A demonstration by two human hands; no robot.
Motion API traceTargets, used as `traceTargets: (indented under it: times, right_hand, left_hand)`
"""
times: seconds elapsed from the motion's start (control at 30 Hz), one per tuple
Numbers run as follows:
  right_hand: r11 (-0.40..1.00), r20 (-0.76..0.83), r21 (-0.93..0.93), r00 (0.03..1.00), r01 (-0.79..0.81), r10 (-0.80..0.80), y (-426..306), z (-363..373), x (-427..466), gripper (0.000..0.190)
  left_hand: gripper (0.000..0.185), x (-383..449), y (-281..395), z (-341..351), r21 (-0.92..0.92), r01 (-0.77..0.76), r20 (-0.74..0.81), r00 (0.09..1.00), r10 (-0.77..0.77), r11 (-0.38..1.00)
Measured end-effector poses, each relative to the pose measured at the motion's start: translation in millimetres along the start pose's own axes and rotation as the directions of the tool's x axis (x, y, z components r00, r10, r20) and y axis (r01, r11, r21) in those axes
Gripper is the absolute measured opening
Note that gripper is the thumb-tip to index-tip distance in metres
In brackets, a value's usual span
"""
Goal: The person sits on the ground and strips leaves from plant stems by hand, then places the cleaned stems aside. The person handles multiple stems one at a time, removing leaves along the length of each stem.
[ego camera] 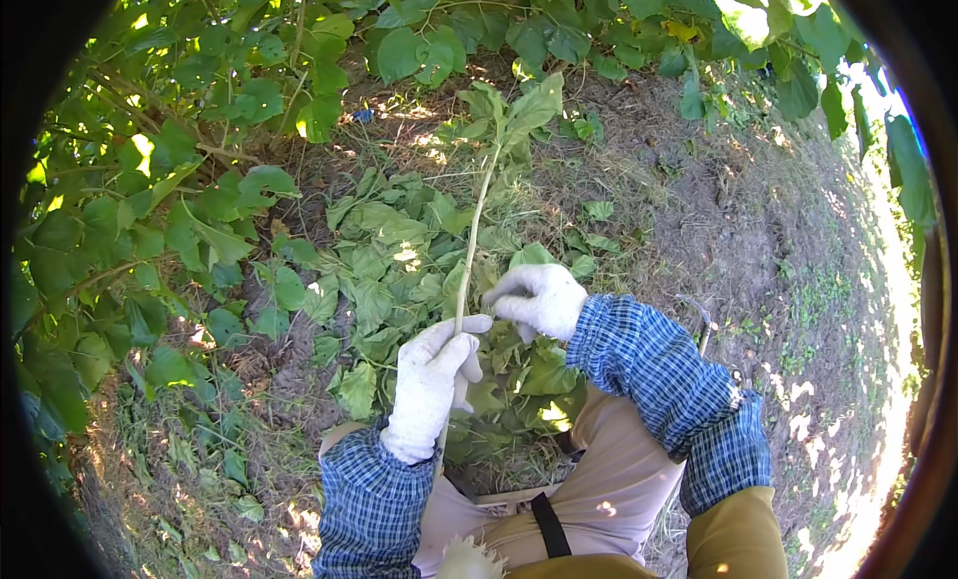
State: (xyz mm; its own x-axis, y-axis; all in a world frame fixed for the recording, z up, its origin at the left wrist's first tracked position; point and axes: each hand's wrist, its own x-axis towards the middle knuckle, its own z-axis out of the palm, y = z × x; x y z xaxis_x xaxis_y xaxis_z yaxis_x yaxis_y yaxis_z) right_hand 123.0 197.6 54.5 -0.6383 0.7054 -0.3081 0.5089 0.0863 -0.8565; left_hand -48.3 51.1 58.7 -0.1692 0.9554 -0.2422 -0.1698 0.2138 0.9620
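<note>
My left hand (438, 369), in a white glove, is closed around a long pale plant stem (473, 242). The stem stands nearly upright in the picture, its far end bearing a tuft of drooping green leaves (516, 115). Just right of the stem is my right hand (542, 298), also gloved in white. Its fingers are curled towards the stem, and whether anything is between them is not clear. A heap of broad picked leaves (389, 242) lies beneath and beyond both hands. The stem's lower part passes behind my left hand and runs down beside the blue checked sleeve (374, 497).
Leafy branches (150, 227) crowd the left and overhang the far side. A curved metal blade (700, 313), apparently a sickle, lies right of my right sleeve. Dry grass and soil (771, 249) stretch to the right. A small blue scrap (363, 115) lies farther off.
</note>
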Motion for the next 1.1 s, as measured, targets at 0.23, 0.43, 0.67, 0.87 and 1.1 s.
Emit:
traceTargets:
  times: [0.23, 0.43, 0.67, 0.87, 1.1]
  right_hand:
    - [0.933, -0.317, 0.325, 0.947, 0.153, -0.044, 4.8, 1.3, 4.3, 0.031]
    - [0.628, -0.270, 0.731, 0.958, 0.268, -0.094, 15.9, 16.8, 16.4, 0.046]
    - [0.639, -0.124, 0.751, 0.986, 0.166, -0.111, 19.2, 15.3, 18.8, 0.034]
    - [0.894, -0.094, 0.432, 0.992, 0.114, -0.081, 8.3, 12.2, 8.1, 0.031]
    - [0.990, -0.025, 0.122, 0.998, 0.067, -0.065, 5.8, 43.7, -1.3, 0.027]
  left_hand:
    - [0.035, -3.9, -1.2, 1.2, -0.068, 0.032, 0.069, 0.997, -0.027, 0.997]
    - [0.035, -5.4, -9.8, 6.0, -0.049, 0.030, 0.133, 0.991, -0.024, 0.998]
    - [0.038, -8.0, -5.2, 1.3, -0.103, 0.056, 0.192, 0.981, -0.035, 0.993]
    - [0.034, -11.7, 7.3, 6.5, 0.040, 0.085, 0.146, 0.985, -0.090, 0.996]
    - [0.032, -2.0, -2.1, 5.1, 0.084, 0.096, 0.050, 0.994, -0.100, 0.992]
